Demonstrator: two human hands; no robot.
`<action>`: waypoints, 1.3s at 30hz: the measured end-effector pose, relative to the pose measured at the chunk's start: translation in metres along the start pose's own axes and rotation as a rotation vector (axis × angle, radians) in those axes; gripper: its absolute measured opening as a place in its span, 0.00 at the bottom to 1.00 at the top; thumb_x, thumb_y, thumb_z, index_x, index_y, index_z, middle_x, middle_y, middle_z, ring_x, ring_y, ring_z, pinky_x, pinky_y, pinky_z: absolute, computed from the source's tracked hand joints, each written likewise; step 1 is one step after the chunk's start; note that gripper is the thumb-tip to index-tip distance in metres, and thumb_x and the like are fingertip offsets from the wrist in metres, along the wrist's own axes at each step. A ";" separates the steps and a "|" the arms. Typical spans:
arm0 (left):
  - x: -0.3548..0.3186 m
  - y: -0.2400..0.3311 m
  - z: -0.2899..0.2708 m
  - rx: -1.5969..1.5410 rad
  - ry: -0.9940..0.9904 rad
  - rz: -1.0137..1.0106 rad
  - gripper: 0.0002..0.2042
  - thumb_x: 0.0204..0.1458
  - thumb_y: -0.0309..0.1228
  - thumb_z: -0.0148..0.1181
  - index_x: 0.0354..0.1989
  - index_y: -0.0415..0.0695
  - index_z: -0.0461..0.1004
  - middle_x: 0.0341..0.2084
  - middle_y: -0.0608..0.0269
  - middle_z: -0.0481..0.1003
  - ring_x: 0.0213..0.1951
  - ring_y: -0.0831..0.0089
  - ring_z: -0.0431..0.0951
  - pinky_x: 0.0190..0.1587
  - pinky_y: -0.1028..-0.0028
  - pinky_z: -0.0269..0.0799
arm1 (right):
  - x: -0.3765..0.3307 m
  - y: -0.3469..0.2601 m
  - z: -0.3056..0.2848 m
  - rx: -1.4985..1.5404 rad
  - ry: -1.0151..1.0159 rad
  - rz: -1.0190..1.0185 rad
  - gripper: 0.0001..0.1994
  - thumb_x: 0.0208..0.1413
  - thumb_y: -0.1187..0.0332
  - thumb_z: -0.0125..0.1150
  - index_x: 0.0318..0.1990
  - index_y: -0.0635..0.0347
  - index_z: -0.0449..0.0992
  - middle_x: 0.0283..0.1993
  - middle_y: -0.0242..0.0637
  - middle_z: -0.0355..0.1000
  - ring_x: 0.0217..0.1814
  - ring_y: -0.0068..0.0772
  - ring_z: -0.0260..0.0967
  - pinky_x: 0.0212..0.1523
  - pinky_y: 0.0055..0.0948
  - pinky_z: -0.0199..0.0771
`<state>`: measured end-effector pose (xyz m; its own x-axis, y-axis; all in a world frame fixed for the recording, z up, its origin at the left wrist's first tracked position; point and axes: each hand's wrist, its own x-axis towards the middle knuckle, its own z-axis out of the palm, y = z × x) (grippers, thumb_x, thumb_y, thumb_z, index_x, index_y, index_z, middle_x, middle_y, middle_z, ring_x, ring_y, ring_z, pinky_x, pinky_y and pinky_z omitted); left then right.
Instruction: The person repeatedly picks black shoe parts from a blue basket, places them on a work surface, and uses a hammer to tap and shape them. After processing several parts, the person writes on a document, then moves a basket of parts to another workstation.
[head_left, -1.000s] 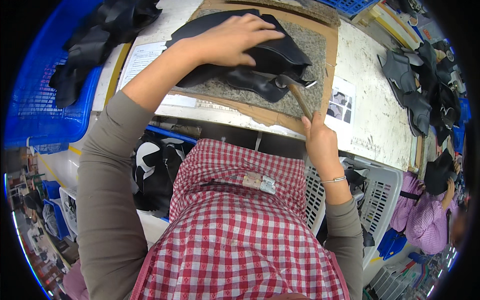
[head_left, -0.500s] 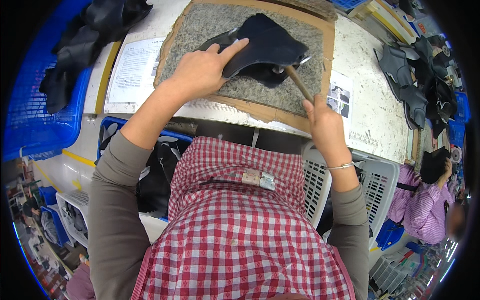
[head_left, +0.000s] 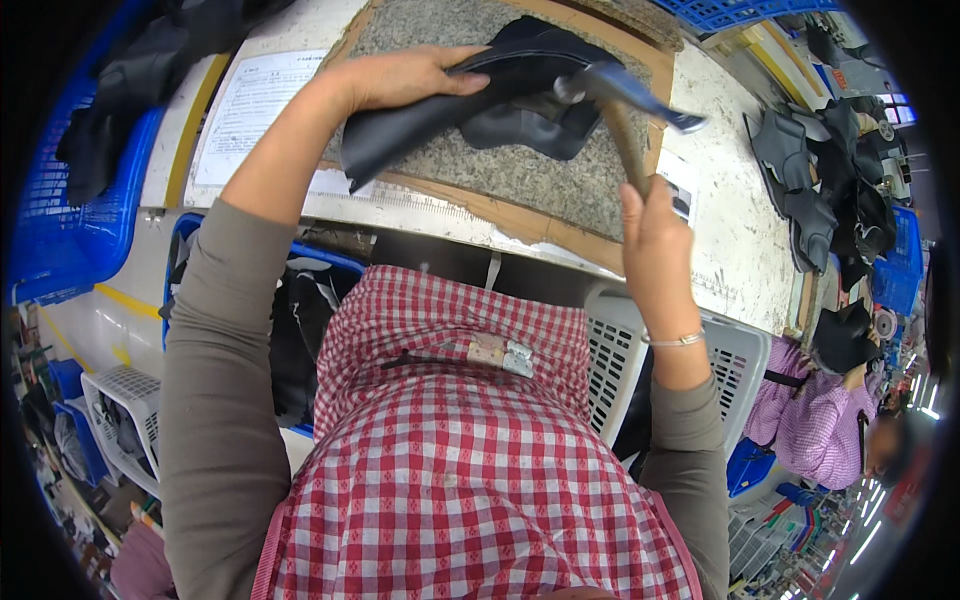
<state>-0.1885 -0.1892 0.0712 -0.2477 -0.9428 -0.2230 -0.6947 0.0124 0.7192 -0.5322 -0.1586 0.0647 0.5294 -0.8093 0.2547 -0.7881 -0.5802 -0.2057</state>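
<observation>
My left hand (head_left: 400,78) grips a black leather shoe piece (head_left: 500,100), holding it over a grey stone slab (head_left: 540,175) set in a brown board on the workbench. A hammer (head_left: 625,110) with a wooden handle is in my right hand (head_left: 655,235). Its metal head is raised just above the black piece. Part of the piece is folded under the hammer head.
A white paper sheet (head_left: 250,100) lies on the bench to the left, beside a blue crate (head_left: 70,220) with dark pieces. More black shoe pieces (head_left: 810,190) lie at the right. White baskets (head_left: 735,365) stand below the bench. Another person (head_left: 825,440) works at the lower right.
My left hand has shifted the black piece toward the left and lifted its edge. My right hand has raised the hammer higher above the slab.
</observation>
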 end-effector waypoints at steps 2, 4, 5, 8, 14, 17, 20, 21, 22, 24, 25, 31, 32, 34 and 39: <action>0.005 -0.001 -0.006 -0.028 -0.011 -0.051 0.39 0.60 0.63 0.55 0.75 0.54 0.61 0.60 0.47 0.75 0.54 0.62 0.82 0.57 0.70 0.76 | 0.000 0.002 0.002 0.048 -0.122 -0.022 0.14 0.69 0.59 0.57 0.41 0.64 0.71 0.18 0.48 0.72 0.19 0.55 0.74 0.19 0.47 0.72; 0.009 0.001 -0.011 -0.020 0.005 -0.003 0.39 0.60 0.62 0.56 0.75 0.55 0.61 0.59 0.46 0.76 0.52 0.62 0.82 0.56 0.70 0.77 | 0.004 0.000 0.001 -0.083 -0.039 -0.030 0.15 0.69 0.59 0.57 0.42 0.64 0.71 0.18 0.49 0.72 0.19 0.56 0.74 0.20 0.48 0.73; 0.008 0.003 -0.012 -0.013 0.001 -0.028 0.39 0.60 0.62 0.56 0.75 0.56 0.61 0.58 0.46 0.76 0.52 0.62 0.83 0.56 0.70 0.77 | 0.005 -0.002 -0.001 -0.158 -0.049 0.028 0.15 0.70 0.59 0.57 0.42 0.64 0.71 0.19 0.50 0.72 0.19 0.56 0.74 0.20 0.48 0.73; 0.008 0.005 -0.009 -0.119 -0.074 -0.104 0.39 0.59 0.62 0.57 0.75 0.56 0.61 0.59 0.45 0.76 0.53 0.61 0.82 0.56 0.69 0.78 | 0.014 -0.010 -0.006 0.132 0.067 0.106 0.16 0.70 0.57 0.55 0.45 0.64 0.71 0.19 0.51 0.73 0.21 0.58 0.74 0.23 0.50 0.75; 0.016 -0.014 -0.001 0.084 0.058 -0.002 0.38 0.60 0.62 0.55 0.75 0.57 0.62 0.64 0.50 0.73 0.63 0.57 0.74 0.68 0.65 0.64 | 0.026 -0.018 -0.003 -0.087 -0.119 -0.079 0.17 0.69 0.59 0.57 0.44 0.69 0.73 0.25 0.56 0.75 0.26 0.57 0.77 0.26 0.47 0.76; 0.015 -0.012 -0.002 0.028 0.021 0.069 0.39 0.60 0.64 0.54 0.75 0.53 0.62 0.66 0.51 0.71 0.67 0.56 0.70 0.71 0.61 0.59 | 0.019 -0.020 0.000 0.155 0.010 0.126 0.18 0.70 0.61 0.57 0.49 0.73 0.74 0.28 0.60 0.76 0.29 0.62 0.76 0.28 0.50 0.74; 0.001 0.005 0.012 0.094 0.235 0.087 0.34 0.63 0.56 0.54 0.75 0.53 0.61 0.61 0.46 0.74 0.61 0.50 0.75 0.65 0.56 0.67 | 0.013 -0.036 0.019 0.125 -0.283 0.015 0.20 0.72 0.59 0.53 0.51 0.74 0.73 0.31 0.65 0.74 0.34 0.67 0.75 0.33 0.51 0.73; -0.008 0.011 0.024 0.207 0.338 0.032 0.32 0.63 0.52 0.56 0.74 0.53 0.62 0.58 0.45 0.77 0.56 0.47 0.79 0.60 0.54 0.72 | 0.010 -0.040 0.021 0.147 -0.268 -0.001 0.21 0.72 0.58 0.52 0.53 0.74 0.72 0.31 0.65 0.74 0.34 0.67 0.75 0.33 0.51 0.73; -0.022 0.014 0.031 0.286 0.453 0.007 0.31 0.62 0.46 0.57 0.74 0.54 0.61 0.53 0.46 0.79 0.50 0.46 0.81 0.54 0.52 0.76 | 0.009 -0.044 0.021 0.167 -0.311 -0.007 0.22 0.72 0.57 0.52 0.55 0.74 0.72 0.31 0.64 0.75 0.34 0.67 0.74 0.34 0.50 0.73; -0.058 0.014 0.054 0.377 0.686 -0.056 0.36 0.54 0.30 0.59 0.75 0.55 0.59 0.45 0.51 0.82 0.38 0.46 0.84 0.42 0.52 0.79 | -0.001 -0.050 0.016 0.231 -0.370 -0.015 0.23 0.73 0.56 0.51 0.55 0.73 0.72 0.29 0.60 0.74 0.31 0.64 0.73 0.33 0.47 0.72; -0.082 0.007 0.062 0.354 0.776 -0.087 0.39 0.51 0.26 0.58 0.76 0.56 0.57 0.43 0.51 0.81 0.39 0.49 0.84 0.42 0.52 0.79 | -0.008 -0.052 0.011 0.278 -0.370 -0.026 0.22 0.73 0.56 0.51 0.52 0.73 0.72 0.27 0.58 0.73 0.29 0.60 0.72 0.31 0.44 0.71; -0.303 -0.071 0.080 0.408 1.368 -0.492 0.42 0.54 0.24 0.56 0.78 0.67 0.50 0.68 0.54 0.67 0.49 0.45 0.81 0.47 0.57 0.80 | -0.040 -0.054 -0.018 0.370 -0.399 -0.044 0.20 0.74 0.56 0.51 0.46 0.70 0.71 0.24 0.50 0.67 0.24 0.43 0.65 0.28 0.38 0.66; -0.341 -0.089 0.086 0.465 1.421 -0.515 0.40 0.57 0.26 0.57 0.78 0.68 0.50 0.68 0.51 0.66 0.50 0.44 0.81 0.46 0.58 0.80 | -0.041 -0.057 -0.020 0.360 -0.403 -0.064 0.20 0.74 0.56 0.51 0.45 0.70 0.71 0.24 0.50 0.67 0.24 0.42 0.65 0.28 0.38 0.66; -0.400 -0.131 0.114 0.535 1.399 -0.784 0.43 0.56 0.24 0.56 0.79 0.68 0.45 0.58 0.44 0.76 0.43 0.40 0.82 0.41 0.54 0.80 | -0.035 -0.065 -0.020 0.353 -0.410 -0.076 0.19 0.73 0.55 0.51 0.44 0.69 0.71 0.24 0.50 0.68 0.24 0.43 0.64 0.28 0.39 0.66; -0.430 -0.297 0.195 0.036 0.428 -1.405 0.44 0.64 0.47 0.54 0.79 0.72 0.29 0.74 0.33 0.52 0.72 0.38 0.60 0.68 0.36 0.56 | -0.018 -0.095 -0.008 0.401 -0.381 -0.111 0.22 0.73 0.52 0.51 0.39 0.66 0.70 0.23 0.43 0.66 0.24 0.33 0.63 0.29 0.34 0.67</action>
<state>-0.0076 0.2778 -0.1750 0.8410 -0.2116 -0.4980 -0.2081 -0.9760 0.0633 -0.4697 -0.0883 0.0867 0.7371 -0.6741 -0.0482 -0.5792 -0.5934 -0.5589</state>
